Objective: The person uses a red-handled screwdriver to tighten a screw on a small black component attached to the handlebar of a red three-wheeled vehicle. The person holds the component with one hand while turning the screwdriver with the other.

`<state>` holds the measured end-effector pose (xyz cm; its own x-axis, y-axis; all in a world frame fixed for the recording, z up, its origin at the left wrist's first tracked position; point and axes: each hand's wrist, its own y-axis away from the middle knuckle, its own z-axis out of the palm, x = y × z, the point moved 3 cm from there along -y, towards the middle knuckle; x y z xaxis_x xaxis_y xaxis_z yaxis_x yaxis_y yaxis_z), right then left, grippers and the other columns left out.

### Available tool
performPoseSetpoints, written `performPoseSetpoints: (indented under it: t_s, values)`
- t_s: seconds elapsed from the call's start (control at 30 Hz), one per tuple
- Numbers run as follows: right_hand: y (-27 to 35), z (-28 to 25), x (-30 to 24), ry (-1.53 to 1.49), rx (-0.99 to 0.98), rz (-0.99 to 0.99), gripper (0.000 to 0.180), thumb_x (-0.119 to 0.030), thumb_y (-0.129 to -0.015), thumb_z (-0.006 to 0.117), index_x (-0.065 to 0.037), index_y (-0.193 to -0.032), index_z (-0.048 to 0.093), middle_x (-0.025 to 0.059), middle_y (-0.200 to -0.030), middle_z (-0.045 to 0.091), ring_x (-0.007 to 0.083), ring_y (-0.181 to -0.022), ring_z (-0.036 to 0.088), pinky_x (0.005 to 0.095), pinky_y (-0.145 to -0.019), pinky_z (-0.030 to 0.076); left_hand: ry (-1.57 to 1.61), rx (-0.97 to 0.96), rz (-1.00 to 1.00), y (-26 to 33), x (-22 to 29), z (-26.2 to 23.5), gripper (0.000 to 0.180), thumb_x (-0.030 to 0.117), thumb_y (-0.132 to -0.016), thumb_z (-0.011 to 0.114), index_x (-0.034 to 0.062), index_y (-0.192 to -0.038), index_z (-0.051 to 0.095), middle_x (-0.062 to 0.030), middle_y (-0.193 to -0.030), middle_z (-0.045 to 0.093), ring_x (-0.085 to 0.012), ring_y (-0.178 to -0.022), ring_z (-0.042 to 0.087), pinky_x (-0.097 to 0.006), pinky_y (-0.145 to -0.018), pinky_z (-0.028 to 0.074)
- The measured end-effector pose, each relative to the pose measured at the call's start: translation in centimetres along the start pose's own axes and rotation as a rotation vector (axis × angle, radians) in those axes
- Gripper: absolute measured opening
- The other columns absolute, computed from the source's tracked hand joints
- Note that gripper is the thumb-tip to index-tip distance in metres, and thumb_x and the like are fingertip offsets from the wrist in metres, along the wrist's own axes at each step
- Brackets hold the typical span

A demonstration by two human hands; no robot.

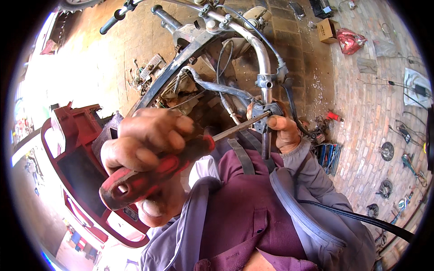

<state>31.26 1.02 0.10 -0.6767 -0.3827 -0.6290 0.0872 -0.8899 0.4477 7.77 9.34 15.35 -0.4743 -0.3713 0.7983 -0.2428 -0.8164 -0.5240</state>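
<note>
Brown paved floor [296,47], a jumbled heap of parts [151,67] on it, cardboard box [327,31], scattered white bits [318,85]

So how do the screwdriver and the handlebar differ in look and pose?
The screwdriver has a red and black handle with a thin straight shaft; the handlebar is a thicker, bent silver tube. The screwdriver slants, gripped in the left hand; the handlebar's near end runs almost upright in the picture, carrying a grey housing. Both show metal.
</note>
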Motion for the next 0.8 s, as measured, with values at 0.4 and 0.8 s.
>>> performPoseSetpoints:
  t_s: [0.4, 0.8]
  values:
    - [0.2, 0.2, -0.2, 0.027, 0.028, 0.047, 0.065, -0.017, -0.068, 0.07, 0.0, -0.127, 0.049, 0.0131, -0.109, 0.064, 0.0194, -0.096, 0.063, 0.0327, -0.088, 0.05, -0.02, 0.347, -0.089, 4.2, 0.9, -2.0, 0.059, 0.017, -0.074, 0.08, 0.0041, -0.122, 0.048, -0.0113, -0.099, 0.059, -0.0326, -0.098, 0.06, -0.052, -0.087, 0.051]
    - [0.7, 1.9, -1.1, 0.191, 0.09, -0.035, 0.062, -0.024, -0.063, 0.075, 0.0, -0.116, 0.056, 0.0054, -0.093, 0.062, 0.0125, -0.08, 0.059, 0.0265, -0.075, 0.049, -0.457, 0.69, -0.141, 3.7, 1.2, -1.0, 0.06, 0.025, -0.069, 0.083, 0.0034, -0.11, 0.045, -0.0079, -0.079, 0.056, -0.0139, -0.068, 0.058, -0.025, -0.068, 0.051]
